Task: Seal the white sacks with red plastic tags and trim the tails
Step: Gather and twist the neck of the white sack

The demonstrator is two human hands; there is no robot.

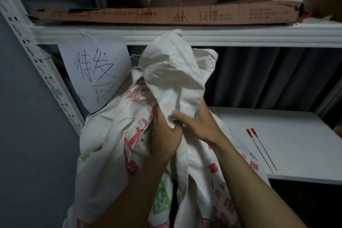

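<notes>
Two hands together: left hand (164, 138) and right hand (199, 126) grip the sack (172, 72) neck; freeing one for the tags (260, 147) may let it unbunch.

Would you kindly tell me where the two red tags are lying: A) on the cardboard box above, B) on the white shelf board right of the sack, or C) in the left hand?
B: both red tags lie on the white shelf board, right of the white sack.
</notes>
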